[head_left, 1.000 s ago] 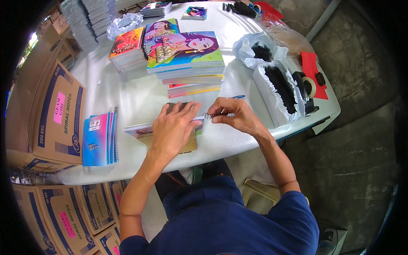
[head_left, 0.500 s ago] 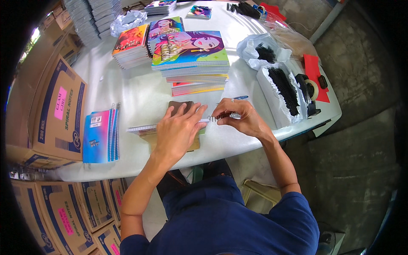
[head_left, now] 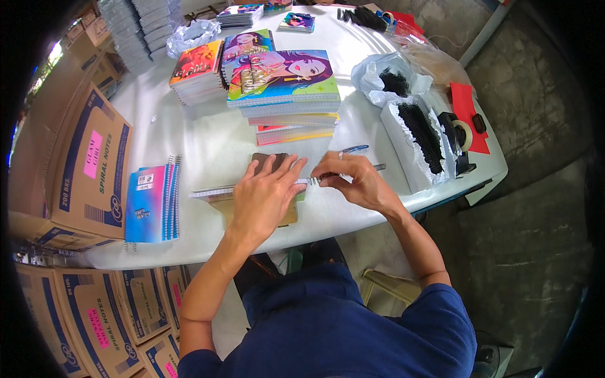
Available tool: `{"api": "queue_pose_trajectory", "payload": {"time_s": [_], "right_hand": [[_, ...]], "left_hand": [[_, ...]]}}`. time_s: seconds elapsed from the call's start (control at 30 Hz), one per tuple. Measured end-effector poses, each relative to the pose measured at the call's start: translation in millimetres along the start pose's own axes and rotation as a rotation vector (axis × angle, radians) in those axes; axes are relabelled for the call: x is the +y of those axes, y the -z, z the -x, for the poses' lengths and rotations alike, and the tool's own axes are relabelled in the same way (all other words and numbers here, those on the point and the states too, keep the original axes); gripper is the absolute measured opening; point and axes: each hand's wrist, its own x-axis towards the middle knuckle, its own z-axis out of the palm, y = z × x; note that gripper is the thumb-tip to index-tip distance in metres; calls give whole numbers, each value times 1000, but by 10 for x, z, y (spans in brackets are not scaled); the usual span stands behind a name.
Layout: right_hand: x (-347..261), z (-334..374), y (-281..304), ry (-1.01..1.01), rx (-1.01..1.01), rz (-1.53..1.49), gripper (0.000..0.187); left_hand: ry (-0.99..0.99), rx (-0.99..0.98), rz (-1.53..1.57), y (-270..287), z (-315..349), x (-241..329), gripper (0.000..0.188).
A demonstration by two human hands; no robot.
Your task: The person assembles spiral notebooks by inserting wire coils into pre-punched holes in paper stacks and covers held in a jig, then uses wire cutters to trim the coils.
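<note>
A notebook (head_left: 213, 191) with brown covers lies near the table's front edge, its white page edge running left to right. Across it my left hand (head_left: 268, 186) holds the pages, fingers reaching over the far side, thumb by the right end. The hand hides the middle of the notebook. At that right end, my right hand (head_left: 353, 179) pinches a thin dark spiral binding coil (head_left: 313, 181). Its turns show at the page edge, and its free end sticks out to the right past my fingers. A blue pen (head_left: 357, 148) lies just beyond my right hand.
Stacked notebooks (head_left: 283, 94) with colourful covers stand ahead. Blue-pink spiral notebooks (head_left: 151, 205) lie left, beside a cardboard box (head_left: 94, 157). To the right are a white box of black coils (head_left: 421, 138), a bag of coils (head_left: 394, 82) and a tape dispenser (head_left: 457, 142).
My right hand has shifted slightly left, closer to the page edge. More of the coil now shows sticking out right of my fingers. My left hand stays on the notebook.
</note>
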Motion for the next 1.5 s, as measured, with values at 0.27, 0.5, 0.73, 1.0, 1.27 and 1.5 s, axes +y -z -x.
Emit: {"api": "queue_pose_trajectory", "payload": {"time_s": [0.27, 0.5, 0.73, 1.0, 1.27, 1.5], "right_hand": [[-128, 89, -162, 43, 110, 326, 24], [-156, 42, -182, 137, 135, 378, 22], [-188, 28, -168, 75, 99, 321, 19], [-207, 53, -232, 96, 137, 310, 20], [-217, -120, 24, -214, -371, 72, 17], [1134, -648, -236, 322, -201, 30, 25]], "left_hand": [[-9, 28, 14, 21, -11, 79, 48], [13, -31, 87, 21, -23, 111, 55], [-3, 21, 67, 14, 4, 106, 54], [9, 6, 75, 18, 30, 124, 54], [-19, -38, 14, -10, 113, 120, 51], [-169, 64, -153, 2, 32, 166, 58]]}}
